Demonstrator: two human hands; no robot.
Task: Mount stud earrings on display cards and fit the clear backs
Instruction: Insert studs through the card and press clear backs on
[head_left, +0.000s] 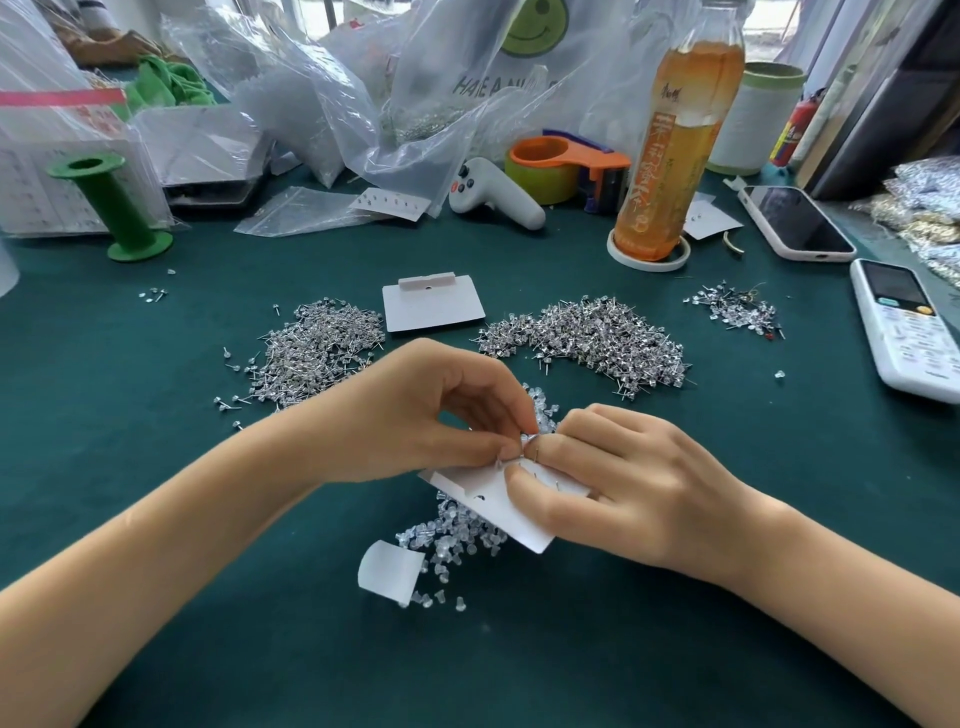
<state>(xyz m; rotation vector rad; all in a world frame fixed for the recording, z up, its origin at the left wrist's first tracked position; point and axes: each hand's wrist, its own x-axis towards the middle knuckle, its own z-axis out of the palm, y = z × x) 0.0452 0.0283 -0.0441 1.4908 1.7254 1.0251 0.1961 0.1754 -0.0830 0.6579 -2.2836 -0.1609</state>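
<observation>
A white display card (498, 499) lies tilted over a heap of clear backs (457, 535), back side up, with earring posts sticking out of it. My right hand (618, 478) grips the card, thumb pressed on its face. My left hand (441, 415) pinches something tiny at a post on the card's top edge; what it is I cannot make out. Two piles of silver stud earrings sit beyond, one at the left (317, 348) and one at the right (592, 338). A blank card (431, 306) rests between them.
A curled white paper piece (387, 571) lies near the backs. A tea bottle (675, 140), tape dispenser (566, 166), white controller (493, 195), green spool (111, 208), plastic bags, a phone (795, 221) and a remote (909, 327) ring the green table (156, 467).
</observation>
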